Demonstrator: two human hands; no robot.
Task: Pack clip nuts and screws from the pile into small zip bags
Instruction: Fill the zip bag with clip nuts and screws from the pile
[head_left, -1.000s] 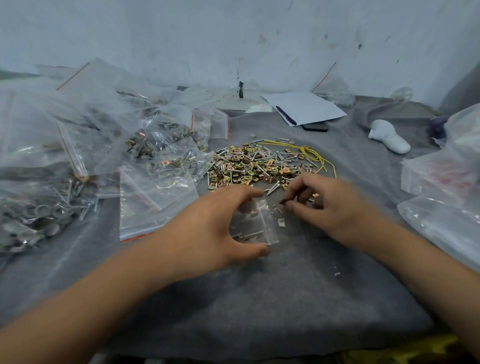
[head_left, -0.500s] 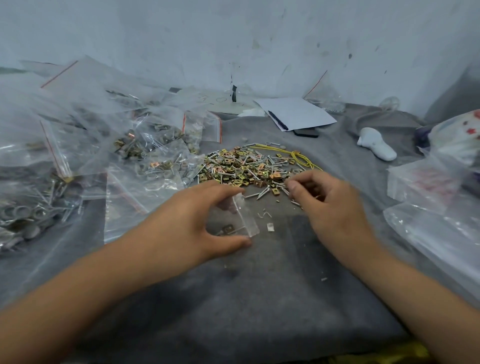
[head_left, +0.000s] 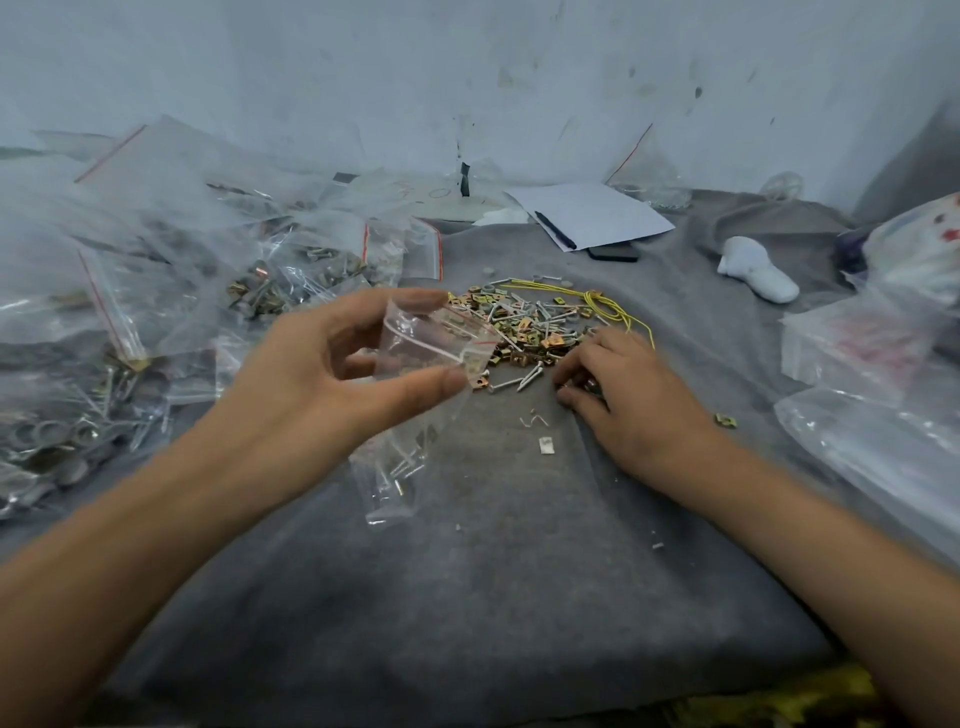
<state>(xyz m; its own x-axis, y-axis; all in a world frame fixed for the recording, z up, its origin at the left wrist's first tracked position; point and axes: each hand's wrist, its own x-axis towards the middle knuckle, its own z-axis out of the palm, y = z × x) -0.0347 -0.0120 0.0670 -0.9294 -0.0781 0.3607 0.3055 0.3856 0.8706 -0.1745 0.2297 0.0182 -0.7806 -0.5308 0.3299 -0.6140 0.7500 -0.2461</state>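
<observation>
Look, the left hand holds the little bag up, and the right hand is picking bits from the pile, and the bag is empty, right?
Not quite. The head view shows the small zip bag in the left hand already has a few screws at its bottom. The right hand is at the pile.

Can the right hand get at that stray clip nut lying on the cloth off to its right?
Probably yes: the stray clip nut lies bare on the grey cloth beside the right hand, nothing between them.
</observation>
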